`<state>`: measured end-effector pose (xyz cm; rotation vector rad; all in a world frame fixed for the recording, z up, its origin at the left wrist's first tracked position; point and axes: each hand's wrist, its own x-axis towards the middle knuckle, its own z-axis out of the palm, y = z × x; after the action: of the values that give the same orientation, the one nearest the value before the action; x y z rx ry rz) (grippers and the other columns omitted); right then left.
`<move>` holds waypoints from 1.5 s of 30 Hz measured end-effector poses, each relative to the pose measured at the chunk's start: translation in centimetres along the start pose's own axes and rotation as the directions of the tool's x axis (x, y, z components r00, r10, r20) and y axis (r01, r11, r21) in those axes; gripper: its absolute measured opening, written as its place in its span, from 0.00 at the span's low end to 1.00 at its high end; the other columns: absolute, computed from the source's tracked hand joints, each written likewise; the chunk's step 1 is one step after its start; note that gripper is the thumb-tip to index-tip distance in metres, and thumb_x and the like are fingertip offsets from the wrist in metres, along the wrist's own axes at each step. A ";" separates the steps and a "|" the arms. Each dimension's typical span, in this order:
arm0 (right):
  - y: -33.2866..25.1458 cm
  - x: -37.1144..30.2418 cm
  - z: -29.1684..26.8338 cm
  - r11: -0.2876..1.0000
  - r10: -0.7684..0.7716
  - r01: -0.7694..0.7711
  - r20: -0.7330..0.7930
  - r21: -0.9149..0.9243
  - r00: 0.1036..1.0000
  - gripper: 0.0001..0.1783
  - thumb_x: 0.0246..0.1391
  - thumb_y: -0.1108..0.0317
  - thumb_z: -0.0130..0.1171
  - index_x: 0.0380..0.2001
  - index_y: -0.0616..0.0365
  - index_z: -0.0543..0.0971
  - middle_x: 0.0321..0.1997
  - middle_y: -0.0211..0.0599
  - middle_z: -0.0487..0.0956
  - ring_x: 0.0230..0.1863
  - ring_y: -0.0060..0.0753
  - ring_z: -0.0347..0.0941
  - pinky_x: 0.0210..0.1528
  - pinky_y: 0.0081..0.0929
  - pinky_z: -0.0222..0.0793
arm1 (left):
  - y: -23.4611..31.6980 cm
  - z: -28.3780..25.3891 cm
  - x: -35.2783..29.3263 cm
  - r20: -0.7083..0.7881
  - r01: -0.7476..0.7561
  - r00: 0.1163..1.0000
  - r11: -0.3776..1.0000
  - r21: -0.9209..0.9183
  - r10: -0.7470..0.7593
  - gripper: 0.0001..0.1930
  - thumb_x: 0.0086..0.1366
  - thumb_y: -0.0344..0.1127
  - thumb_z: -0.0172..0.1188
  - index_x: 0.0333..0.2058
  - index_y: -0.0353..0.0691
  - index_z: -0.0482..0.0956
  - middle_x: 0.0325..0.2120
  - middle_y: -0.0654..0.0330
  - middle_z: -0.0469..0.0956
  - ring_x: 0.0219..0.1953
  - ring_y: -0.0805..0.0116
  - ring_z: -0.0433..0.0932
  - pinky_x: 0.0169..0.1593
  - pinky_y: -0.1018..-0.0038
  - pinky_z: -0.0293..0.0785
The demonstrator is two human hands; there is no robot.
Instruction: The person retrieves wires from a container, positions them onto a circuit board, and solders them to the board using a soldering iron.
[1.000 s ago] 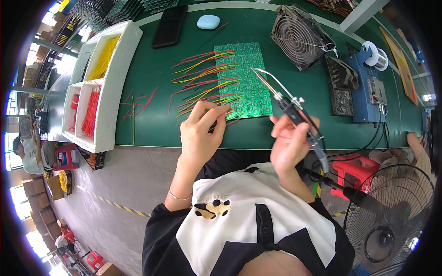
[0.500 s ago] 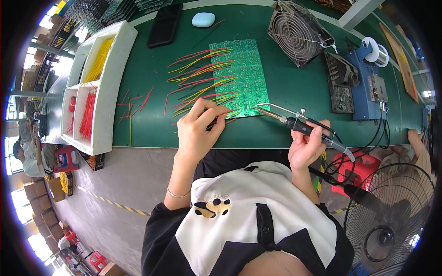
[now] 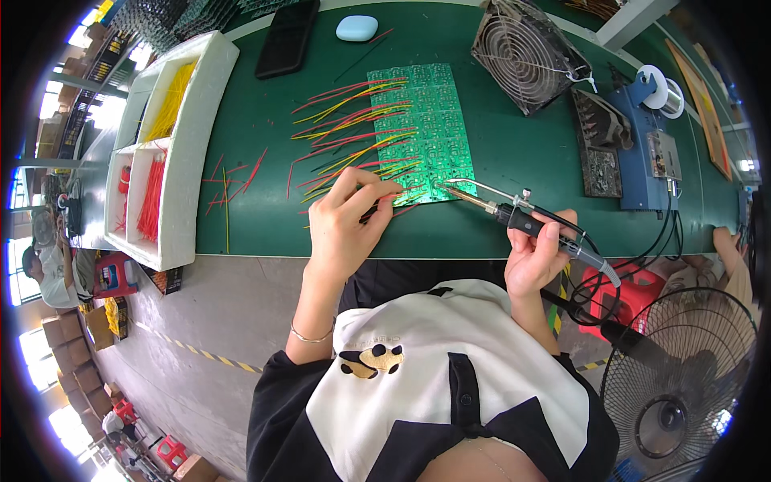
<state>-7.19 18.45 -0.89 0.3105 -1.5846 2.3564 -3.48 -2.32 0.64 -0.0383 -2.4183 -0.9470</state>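
Note:
A green panel of circuit boards [image 3: 438,104] lies on the table, with red, yellow and black wires [image 3: 345,136] sticking out along its left side. My left hand [image 3: 351,217] is at the panel's near left corner, thumb and fingers pinched on a red wire [image 3: 389,197]. In my right hand [image 3: 536,253] is a soldering iron [image 3: 526,222], gripped by its dark handle. A thin metal feed tube [image 3: 486,186] is clamped alongside the iron. The iron's tip points left and meets the panel near its front edge; the exact contact spot is too small to tell.
At the left stands a white foam box [image 3: 210,96] with yellow and red wires, beside loose cut wires [image 3: 233,181]. A black phone [image 3: 287,38] and light-blue case [image 3: 356,29] lie behind. A dusty fan [image 3: 526,56] and blue solder station [image 3: 634,153] with a solder spool [image 3: 660,92] stand right.
The panel's near right corner has swung slightly to the right and toward the far side. Both hands keep nearly the same place, still holding the wire and the soldering iron.

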 end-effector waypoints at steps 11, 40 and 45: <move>0.2 -0.1 0.0 1.000 0.012 -0.012 0.013 -0.026 1.000 0.14 0.55 0.60 0.49 0.28 0.61 0.65 0.15 0.29 0.64 0.11 0.14 0.53 0.13 0.12 0.48 | -0.2 -0.1 -0.1 0.017 -0.010 1.000 1.000 -0.027 0.011 0.08 0.45 0.23 0.60 0.26 0.44 0.80 0.24 0.68 0.71 0.16 0.77 0.70 0.19 0.80 0.66; 0.0 -0.4 0.4 0.991 -0.022 0.031 0.072 -0.128 0.997 0.12 0.55 0.64 0.47 0.29 0.63 0.65 0.19 0.33 0.67 0.12 0.15 0.57 0.13 0.13 0.52 | 0.0 -0.2 0.0 0.087 0.041 0.995 0.998 -0.039 -0.038 0.12 0.43 0.18 0.58 0.28 0.39 0.80 0.23 0.63 0.72 0.19 0.76 0.69 0.23 0.80 0.66; -0.1 -0.5 0.3 0.990 -0.001 0.016 0.102 -0.141 0.995 0.13 0.55 0.63 0.47 0.28 0.64 0.66 0.19 0.33 0.67 0.13 0.15 0.59 0.14 0.13 0.53 | 0.1 -0.4 -0.1 0.086 0.038 0.996 0.999 -0.011 -0.037 0.12 0.43 0.18 0.58 0.28 0.39 0.80 0.23 0.64 0.72 0.18 0.76 0.69 0.22 0.80 0.66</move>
<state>-6.68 18.16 -0.88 0.4105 -1.7821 2.2394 -3.21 -2.48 0.86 -0.0388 -2.4997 -0.9962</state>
